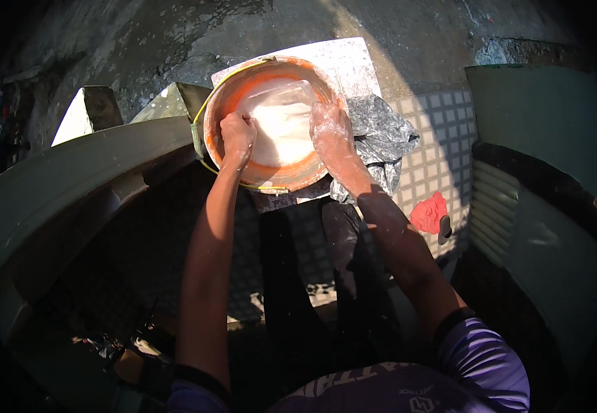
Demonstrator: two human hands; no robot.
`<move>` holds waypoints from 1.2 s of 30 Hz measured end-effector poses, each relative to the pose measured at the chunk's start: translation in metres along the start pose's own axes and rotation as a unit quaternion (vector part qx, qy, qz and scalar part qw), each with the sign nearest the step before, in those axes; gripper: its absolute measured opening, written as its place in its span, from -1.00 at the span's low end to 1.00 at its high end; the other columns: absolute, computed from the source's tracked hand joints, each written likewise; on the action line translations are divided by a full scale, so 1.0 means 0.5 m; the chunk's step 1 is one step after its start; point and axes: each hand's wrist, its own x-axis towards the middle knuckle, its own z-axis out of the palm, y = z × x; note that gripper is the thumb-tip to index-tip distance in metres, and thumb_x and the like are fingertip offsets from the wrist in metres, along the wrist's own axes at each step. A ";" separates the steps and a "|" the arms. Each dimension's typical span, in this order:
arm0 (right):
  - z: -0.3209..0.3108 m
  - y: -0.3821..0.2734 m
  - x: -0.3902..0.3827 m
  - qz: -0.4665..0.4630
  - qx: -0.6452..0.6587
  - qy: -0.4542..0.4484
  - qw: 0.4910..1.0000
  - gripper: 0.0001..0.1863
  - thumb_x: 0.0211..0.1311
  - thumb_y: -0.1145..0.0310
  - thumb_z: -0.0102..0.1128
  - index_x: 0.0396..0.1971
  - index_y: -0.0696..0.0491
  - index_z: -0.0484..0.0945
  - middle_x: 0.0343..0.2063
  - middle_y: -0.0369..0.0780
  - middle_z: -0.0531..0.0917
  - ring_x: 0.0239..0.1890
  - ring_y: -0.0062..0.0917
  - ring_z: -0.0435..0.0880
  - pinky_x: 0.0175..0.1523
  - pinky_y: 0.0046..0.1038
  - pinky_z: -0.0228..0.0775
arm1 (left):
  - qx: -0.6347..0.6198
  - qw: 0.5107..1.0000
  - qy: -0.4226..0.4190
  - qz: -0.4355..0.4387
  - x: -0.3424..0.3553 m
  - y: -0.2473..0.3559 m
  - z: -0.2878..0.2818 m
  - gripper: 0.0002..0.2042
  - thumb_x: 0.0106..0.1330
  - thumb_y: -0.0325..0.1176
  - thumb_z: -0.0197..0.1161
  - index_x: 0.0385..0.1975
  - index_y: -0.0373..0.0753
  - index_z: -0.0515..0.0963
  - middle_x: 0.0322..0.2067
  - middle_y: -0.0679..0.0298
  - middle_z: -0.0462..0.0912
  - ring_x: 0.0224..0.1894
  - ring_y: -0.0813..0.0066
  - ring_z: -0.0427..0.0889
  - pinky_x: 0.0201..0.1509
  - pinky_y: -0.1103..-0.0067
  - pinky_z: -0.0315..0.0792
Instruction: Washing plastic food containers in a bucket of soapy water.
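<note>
An orange bucket (210, 117) crusted with white holds a bright white sheet (281, 131); glare hides whether this is thin cloth or a plastic bag. My left hand (238, 138) is closed at the sheet's left edge, inside the bucket's rim. Opposite it, my right hand (331, 134), dusted with white powder, has its fingers curled round the sheet's right edge. Between the two hands the sheet spreads across the bucket's mouth. The bucket's yellow handle (205, 110) lies down along the left side of the rim.
Under the bucket is a white-spattered board (350, 62). A crumpled grey plastic sheet (381, 131) hangs at its right. A red cloth (429, 213) lies on the tiled floor (443, 124). A pale curved wall (106, 148) stands left, a green one (539, 103) right.
</note>
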 end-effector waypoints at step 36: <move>-0.104 -0.023 -0.013 0.149 0.089 -0.098 0.980 -0.83 0.02 0.47 0.19 -0.47 0.30 0.59 -0.67 0.00 0.58 -0.57 -0.39 0.67 -0.39 -0.42 0.45 | -0.108 0.993 -0.037 0.021 -0.101 0.082 -0.209 -0.84 0.24 -0.48 0.19 -0.29 -0.46 0.55 -0.47 -0.01 0.63 -0.46 0.28 0.66 -0.30 0.49 0.50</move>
